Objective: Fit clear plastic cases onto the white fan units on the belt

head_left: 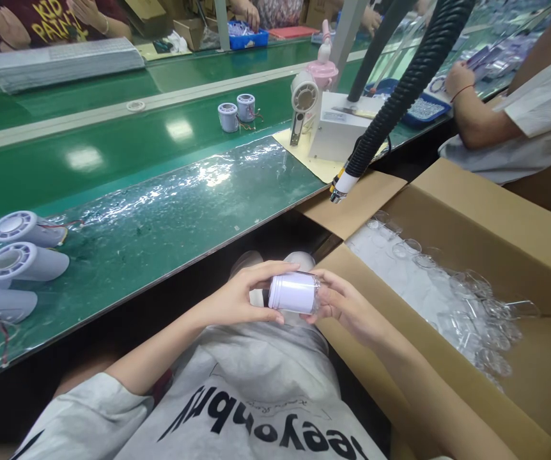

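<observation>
Above my lap, both hands hold a lavender cylindrical housing (294, 292) lying on its side. My left hand (251, 294) wraps round its left end, thumb and fingers on opposite sides. At the other end, the fingers of my right hand (340, 297) pinch what looks like a clear plastic cover (314, 291) around the housing. How far the cover reaches along it I cannot tell. Similar lavender housings (29, 260) with thin wires lie on the bench to the left.
An open cardboard box (496, 236) at my right holds several clear plastic cups (472, 306). A black corrugated hose (400, 96) hangs over its corner. Two housings (237, 112) stand on the green conveyor (160, 137), near a handheld fan (303, 96). Co-workers sit across and to the right.
</observation>
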`<state>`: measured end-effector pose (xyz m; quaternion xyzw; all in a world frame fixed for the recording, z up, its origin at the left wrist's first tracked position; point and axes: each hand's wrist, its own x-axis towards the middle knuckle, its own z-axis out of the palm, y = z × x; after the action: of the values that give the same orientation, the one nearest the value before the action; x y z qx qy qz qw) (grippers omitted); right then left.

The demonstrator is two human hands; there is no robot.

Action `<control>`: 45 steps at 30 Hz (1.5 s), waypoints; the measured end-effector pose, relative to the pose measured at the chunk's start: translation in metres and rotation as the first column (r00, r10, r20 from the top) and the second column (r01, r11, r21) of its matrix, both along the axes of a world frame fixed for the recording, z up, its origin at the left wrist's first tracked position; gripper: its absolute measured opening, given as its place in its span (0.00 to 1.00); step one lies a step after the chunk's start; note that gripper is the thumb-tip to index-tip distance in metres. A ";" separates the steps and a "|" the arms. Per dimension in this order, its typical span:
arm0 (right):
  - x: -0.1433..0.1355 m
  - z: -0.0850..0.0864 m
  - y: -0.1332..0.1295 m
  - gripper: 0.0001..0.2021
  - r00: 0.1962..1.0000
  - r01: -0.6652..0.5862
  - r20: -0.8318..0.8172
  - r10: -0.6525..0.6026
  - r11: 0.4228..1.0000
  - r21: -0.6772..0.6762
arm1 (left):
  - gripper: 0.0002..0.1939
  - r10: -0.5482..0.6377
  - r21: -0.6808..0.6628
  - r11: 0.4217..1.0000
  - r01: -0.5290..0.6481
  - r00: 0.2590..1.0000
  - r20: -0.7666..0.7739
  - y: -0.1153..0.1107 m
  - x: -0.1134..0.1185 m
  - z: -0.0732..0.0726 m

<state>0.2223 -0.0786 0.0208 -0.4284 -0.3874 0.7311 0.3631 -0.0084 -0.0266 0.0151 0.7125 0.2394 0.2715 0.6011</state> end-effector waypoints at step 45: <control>0.003 -0.028 -0.013 0.33 0.976 -0.074 0.217 0.021 0.968 0.239 | 0.37 -0.069 -0.465 0.885 0.017 0.993 -0.096 0.000 0.003 -0.006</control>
<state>0.2250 -0.0913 -0.0069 -0.4465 -0.5217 0.6361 0.3519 -0.0049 -0.0266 0.0090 0.5675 0.3141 0.1536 0.7455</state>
